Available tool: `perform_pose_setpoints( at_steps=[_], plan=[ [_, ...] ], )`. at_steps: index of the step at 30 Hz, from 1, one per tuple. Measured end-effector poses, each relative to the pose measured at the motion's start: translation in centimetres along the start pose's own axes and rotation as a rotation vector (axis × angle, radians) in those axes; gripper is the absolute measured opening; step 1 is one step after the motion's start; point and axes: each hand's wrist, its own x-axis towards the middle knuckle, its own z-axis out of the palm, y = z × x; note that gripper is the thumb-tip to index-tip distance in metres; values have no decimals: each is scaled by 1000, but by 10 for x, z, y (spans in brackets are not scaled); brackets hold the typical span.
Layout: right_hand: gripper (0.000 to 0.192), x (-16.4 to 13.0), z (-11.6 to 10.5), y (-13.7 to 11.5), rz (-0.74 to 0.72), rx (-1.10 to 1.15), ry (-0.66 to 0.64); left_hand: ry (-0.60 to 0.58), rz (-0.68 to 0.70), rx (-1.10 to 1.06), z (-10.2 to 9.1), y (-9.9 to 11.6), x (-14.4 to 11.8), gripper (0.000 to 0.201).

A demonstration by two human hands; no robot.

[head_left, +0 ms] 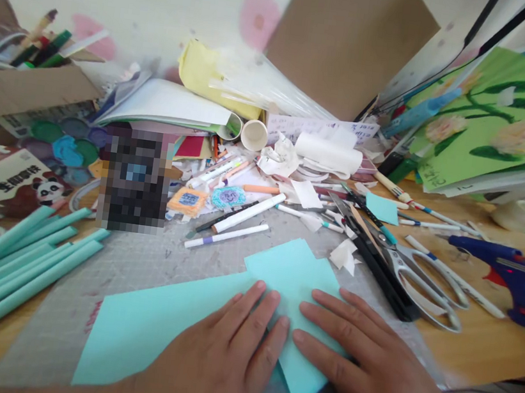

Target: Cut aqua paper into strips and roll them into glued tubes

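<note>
A sheet of turquoise paper [145,316] lies across the grey cutting mat [53,317]. On its right, a smaller turquoise piece [295,265] looks folded or overlapping, with one corner pointing toward me. My left hand [223,346] rests on the paper with fingers stretched out, close to where the pieces meet. Flat on the right-hand piece lies my right hand [358,351], its fingers spread. Neither hand grips anything. The paper beneath both palms is hidden.
Several rolled turquoise paper tubes [15,273] lie at left. To the right are scissors [426,279], a black utility knife [383,270] and a blue glue gun [513,274]. Behind the mat are markers [228,236], paper scraps [344,257] and a paper roll [328,155].
</note>
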Motion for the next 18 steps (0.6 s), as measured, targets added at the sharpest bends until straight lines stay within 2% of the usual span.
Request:
perform_pose_setpoints(
  at_steps=[2, 5, 13, 18],
  plan=[
    [45, 1, 0, 2, -17, -6, -26, -66, -5, -15, -7, -1, 1, 66],
    [44, 2, 2, 4, -41, -23, -42, -72, -11, -18, -12, -2, 1, 64],
    [39, 4, 3, 7, -91, -53, -17, 114, -4, 41, -4, -2, -2, 44],
    [40, 3, 3, 7, -78, -35, -25, 151, -11, 76, -3, -3, 1, 38]
  ],
)
